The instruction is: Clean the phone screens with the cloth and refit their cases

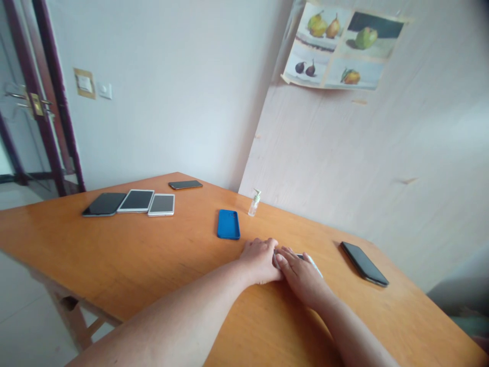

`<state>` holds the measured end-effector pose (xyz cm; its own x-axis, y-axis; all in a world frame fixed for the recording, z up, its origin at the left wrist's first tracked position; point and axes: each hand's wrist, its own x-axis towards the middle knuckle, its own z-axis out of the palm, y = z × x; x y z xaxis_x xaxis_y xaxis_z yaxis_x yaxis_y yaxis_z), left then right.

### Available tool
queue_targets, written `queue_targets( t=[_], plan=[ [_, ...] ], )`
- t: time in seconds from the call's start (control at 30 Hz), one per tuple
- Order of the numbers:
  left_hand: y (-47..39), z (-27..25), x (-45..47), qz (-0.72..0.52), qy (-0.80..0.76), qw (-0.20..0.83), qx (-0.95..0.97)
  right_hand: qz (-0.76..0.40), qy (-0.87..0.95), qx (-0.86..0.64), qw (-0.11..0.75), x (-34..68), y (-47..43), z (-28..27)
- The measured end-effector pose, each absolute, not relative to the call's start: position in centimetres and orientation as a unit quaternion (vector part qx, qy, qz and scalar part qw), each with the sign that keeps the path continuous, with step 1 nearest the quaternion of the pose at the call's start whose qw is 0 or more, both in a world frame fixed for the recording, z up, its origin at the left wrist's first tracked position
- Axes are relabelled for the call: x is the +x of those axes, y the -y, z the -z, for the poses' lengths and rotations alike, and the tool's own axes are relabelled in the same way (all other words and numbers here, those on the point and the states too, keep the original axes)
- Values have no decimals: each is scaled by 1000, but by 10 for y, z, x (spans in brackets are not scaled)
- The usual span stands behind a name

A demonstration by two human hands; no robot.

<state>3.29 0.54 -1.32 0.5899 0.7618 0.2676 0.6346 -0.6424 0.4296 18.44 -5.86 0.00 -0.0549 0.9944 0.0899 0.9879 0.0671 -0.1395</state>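
A white-edged phone [316, 266] lies on the table, mostly covered by my hands. My left hand [260, 261] is closed at its left end, with the fingers curled down along the edge. Across the dark screen lies my right hand [300, 275], palm down and fingers stretched out, its thumb side close to my left hand. Whether anything thin is under the right fingers is hidden. Just beyond my left hand sits a blue phone case [228, 225], hollow side up. A small clear pump bottle [253, 204] stands upright behind it.
On the wooden table [153, 260], a dark phone [364, 263] lies to the right. A black tablet [104, 204], two white-framed devices [136, 201] and another dark phone [185, 184] lie at the far left. A wall board [324, 153] with fruit pictures rises behind the table's back edge.
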Motion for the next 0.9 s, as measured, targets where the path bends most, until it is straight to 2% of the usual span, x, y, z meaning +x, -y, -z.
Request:
queue_targets(
  t=[0.1, 0.33, 0.6, 0.8, 0.9],
  plan=[
    [-5, 12, 33, -214, -396, 151, 880, -19, 738, -671, 70, 184, 57, 1],
    [-5, 11, 32, -210, -391, 162, 881, 71, 701, -708, -47, 222, 63, 6],
    [-3, 14, 35, -227, -400, 171, 871, -16, 728, -683, 57, 184, 55, 5],
    [-4, 14, 35, -222, -397, 161, 876, 71, 725, -684, -24, 222, 58, 16],
    [-4, 14, 35, -233, -390, 160, 876, 100, 719, -687, -37, 232, 60, 21]
  ],
)
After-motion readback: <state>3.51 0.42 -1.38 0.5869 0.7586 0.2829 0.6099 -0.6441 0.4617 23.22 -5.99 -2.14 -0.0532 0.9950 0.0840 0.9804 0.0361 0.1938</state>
